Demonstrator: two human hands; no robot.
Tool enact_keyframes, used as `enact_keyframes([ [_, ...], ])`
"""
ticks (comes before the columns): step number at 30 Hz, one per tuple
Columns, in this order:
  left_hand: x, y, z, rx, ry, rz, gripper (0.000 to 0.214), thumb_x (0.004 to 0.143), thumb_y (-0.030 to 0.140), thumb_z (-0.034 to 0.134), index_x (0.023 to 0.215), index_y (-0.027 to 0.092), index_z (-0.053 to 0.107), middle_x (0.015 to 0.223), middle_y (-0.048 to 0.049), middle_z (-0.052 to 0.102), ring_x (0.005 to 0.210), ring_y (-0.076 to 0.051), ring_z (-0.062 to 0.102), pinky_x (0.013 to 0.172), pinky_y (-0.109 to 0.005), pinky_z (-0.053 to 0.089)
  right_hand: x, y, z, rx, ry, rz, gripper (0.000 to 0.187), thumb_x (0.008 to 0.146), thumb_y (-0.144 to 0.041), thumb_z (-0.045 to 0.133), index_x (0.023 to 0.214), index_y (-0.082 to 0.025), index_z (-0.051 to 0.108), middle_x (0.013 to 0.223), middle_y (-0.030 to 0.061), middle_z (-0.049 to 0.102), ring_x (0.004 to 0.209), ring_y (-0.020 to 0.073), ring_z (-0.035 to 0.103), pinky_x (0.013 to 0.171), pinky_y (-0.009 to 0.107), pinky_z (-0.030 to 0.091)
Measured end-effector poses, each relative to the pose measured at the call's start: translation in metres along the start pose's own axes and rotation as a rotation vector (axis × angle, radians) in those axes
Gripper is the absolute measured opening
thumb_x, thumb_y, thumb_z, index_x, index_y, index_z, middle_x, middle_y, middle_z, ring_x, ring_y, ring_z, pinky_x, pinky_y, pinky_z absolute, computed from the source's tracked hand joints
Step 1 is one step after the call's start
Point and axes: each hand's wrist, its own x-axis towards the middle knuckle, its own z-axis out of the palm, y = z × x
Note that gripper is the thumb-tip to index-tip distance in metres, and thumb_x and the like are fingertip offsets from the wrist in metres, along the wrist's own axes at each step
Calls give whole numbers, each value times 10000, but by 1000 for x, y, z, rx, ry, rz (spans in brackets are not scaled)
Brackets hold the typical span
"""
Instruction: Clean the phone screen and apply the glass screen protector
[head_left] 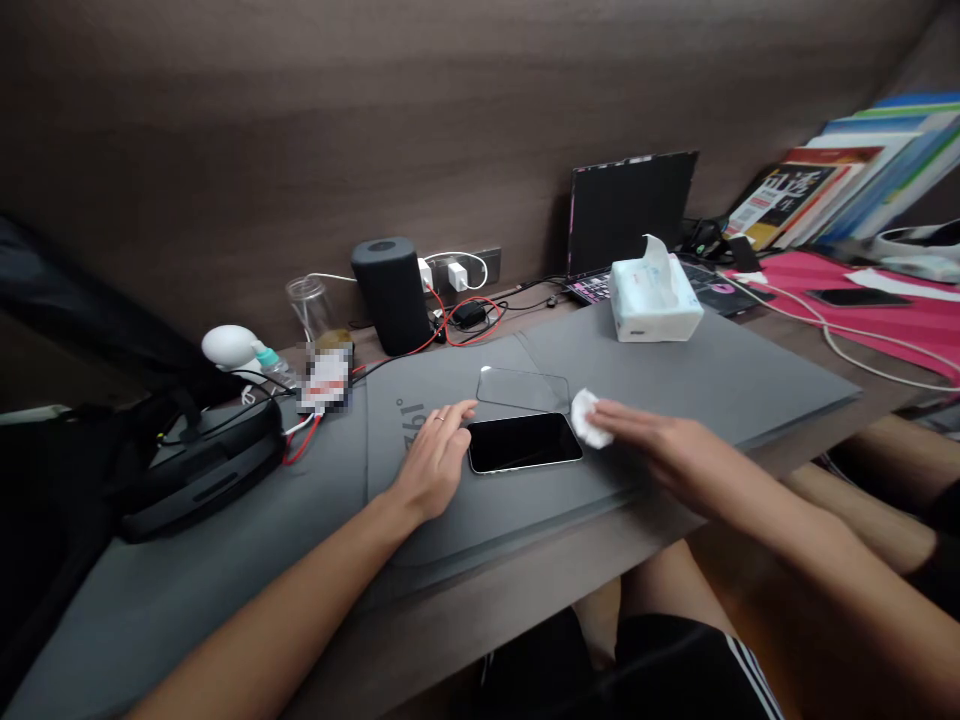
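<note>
A black phone [525, 442] lies screen up on the grey desk mat [675, 380]. Just behind it rests a clear glass screen protector [523, 388]. My left hand [435, 460] lies on the mat at the phone's left end, fingers stretched toward its corner. My right hand [652, 440] is flat at the phone's right end, its fingertips pressing a small white wipe [589, 417] against the mat beside the phone's corner.
A tissue pack [654, 295] stands behind on the mat. A dark speaker [391, 293], chargers with red and white cables [465, 310], a glass [307, 305] and a laptop [630, 215] line the wall. Books [847, 180] lean at right, a black bag [195, 470] sits left.
</note>
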Motion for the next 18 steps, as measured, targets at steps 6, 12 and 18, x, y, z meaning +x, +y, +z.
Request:
enact_keyframes([
  [6, 1, -2, 1, 12, -9, 12, 489, 900, 183, 298, 1349, 172, 492, 1279, -107, 600, 1203, -257, 517, 1060, -453, 390, 47, 40, -19, -254, 22, 205, 485, 861, -193, 480, 1323, -179, 627, 1397, 146, 609, 1254, 381, 587, 942, 539, 545],
  [12, 2, -3, 1, 2, -13, 2, 478, 902, 186, 297, 1342, 157, 481, 1303, -123, 575, 1230, -258, 499, 1076, -447, 374, 94, 15, 1, -224, -9, 216, 534, 915, -404, 542, 1386, -153, 563, 1256, 162, 686, 1108, 334, 661, 915, 460, 533],
  [18, 3, -3, 0, -2, 4, -29, 475, 910, 185, 297, 1346, 137, 480, 1320, -132, 563, 1243, -268, 482, 1095, -468, 351, 124, -1, 19, -164, -206, 262, 599, 824, -460, 683, 1305, -111, 604, 1145, 197, 669, 1068, 355, 634, 872, 433, 522],
])
